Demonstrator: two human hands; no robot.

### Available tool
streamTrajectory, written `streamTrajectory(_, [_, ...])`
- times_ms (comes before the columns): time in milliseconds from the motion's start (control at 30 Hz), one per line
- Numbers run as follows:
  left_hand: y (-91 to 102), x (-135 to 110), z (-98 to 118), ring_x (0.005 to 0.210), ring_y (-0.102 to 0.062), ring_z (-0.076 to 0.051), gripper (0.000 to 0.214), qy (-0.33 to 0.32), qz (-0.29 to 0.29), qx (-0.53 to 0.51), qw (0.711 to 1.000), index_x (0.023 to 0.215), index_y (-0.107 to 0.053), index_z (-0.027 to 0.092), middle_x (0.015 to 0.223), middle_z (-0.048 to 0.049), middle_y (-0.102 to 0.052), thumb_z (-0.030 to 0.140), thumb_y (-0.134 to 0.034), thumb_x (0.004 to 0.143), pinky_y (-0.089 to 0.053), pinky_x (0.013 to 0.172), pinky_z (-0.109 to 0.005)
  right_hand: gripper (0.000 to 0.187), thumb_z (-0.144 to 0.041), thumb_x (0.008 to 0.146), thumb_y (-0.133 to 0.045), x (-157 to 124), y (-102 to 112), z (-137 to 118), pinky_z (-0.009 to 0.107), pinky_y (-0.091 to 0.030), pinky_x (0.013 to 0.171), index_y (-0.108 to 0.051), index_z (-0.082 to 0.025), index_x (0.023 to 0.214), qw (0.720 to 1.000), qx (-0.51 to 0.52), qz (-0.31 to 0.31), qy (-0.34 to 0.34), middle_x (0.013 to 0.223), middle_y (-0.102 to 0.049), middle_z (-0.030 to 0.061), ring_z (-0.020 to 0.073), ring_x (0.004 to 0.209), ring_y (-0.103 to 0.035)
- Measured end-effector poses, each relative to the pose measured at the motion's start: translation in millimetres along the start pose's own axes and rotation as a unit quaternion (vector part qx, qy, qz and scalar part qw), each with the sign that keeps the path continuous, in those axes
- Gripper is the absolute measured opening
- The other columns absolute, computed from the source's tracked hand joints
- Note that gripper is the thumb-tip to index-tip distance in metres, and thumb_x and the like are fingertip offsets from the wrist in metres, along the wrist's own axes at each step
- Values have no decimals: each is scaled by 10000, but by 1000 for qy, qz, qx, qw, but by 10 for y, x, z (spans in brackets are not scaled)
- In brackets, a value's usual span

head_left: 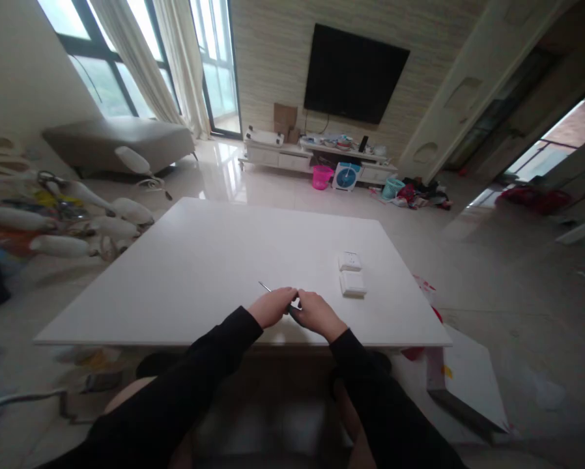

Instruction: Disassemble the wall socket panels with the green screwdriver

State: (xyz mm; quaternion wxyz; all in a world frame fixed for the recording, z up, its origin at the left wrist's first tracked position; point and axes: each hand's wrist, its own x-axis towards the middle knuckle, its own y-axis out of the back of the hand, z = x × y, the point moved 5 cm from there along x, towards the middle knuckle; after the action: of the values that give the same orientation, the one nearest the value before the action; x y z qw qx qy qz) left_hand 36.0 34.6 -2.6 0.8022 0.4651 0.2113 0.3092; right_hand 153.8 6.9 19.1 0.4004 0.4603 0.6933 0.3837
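Observation:
Both my hands meet over the white table (224,254), close to its front edge. My left hand (273,307) has its fingers bent and closed, with the fingertips against those of the other hand. What lies inside its fingers is hidden. My right hand (318,314) is closed around a dark handle. A thin metal shaft, in line with that handle, sticks out past my left hand, so this looks like a screwdriver (264,286). To the right of my hands sit two white wall-socket boxes (354,284), one behind the other; the far one shows dark markings on top.
Beyond the table stand a low TV cabinet (292,161), a pink basket (322,176) and a blue fan (346,176). A white lamp with several shades (111,226) is at the left. A white panel (473,374) is low at the right, beside the table.

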Motion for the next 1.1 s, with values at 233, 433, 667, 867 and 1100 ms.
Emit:
streamTrajectory(233, [239, -45, 67, 958, -643, -217, 244, -29, 38, -35, 998, 933, -510, 196, 1009, -66, -671, -14, -519, 809, -520, 896, -363, 412, -163, 817, -745, 122, -19, 27, 287, -482, 796, -617, -169, 1209, 990, 135, -6, 42, 1068, -783, 83, 218, 942, -716])
streamTrajectory(433, [311, -280, 361, 1343, -534, -263, 485, -11, 135, -4, 991, 1279, -533, 211, 1394, -105, -579, 74, -621, 822, -483, 1118, -393, 198, -222, 828, -706, 195, -24, 514, 286, -462, 784, -692, -170, 1019, 995, -15, -14, -95, 1060, -767, 115, 243, 991, -707])
streamTrajectory(667, [11, -248, 93, 1193, -679, -288, 281, 42, -77, 40, 995, 1182, -680, 215, 1269, -103, -697, 217, -590, 916, -545, 1012, -409, 279, -122, 801, -661, 283, -115, 1097, 294, -465, 697, -711, -95, 1074, 973, -70, -43, -215, 1100, -757, 217, 285, 970, -738])
streamTrajectory(867, [19, -270, -185, 1239, -671, -353, 416, 101, -130, 29, 986, 1299, -660, 161, 1332, -176, -699, 281, -658, 901, -547, 1013, -471, 302, -105, 792, -672, 360, -204, 1254, 293, -497, 721, -726, -84, 1088, 964, -93, -62, -241, 1136, -754, 232, 291, 1005, -748])
streamTrajectory(1100, [34, -314, -132, 1250, -676, -333, 451, 116, -145, 16, 982, 1334, -653, 175, 1340, -173, -707, 325, -658, 908, -547, 1016, -439, 327, -121, 786, -678, 435, -264, 1260, 297, -521, 778, -727, -99, 1109, 962, -110, -63, -240, 1154, -755, 225, 293, 1051, -743])
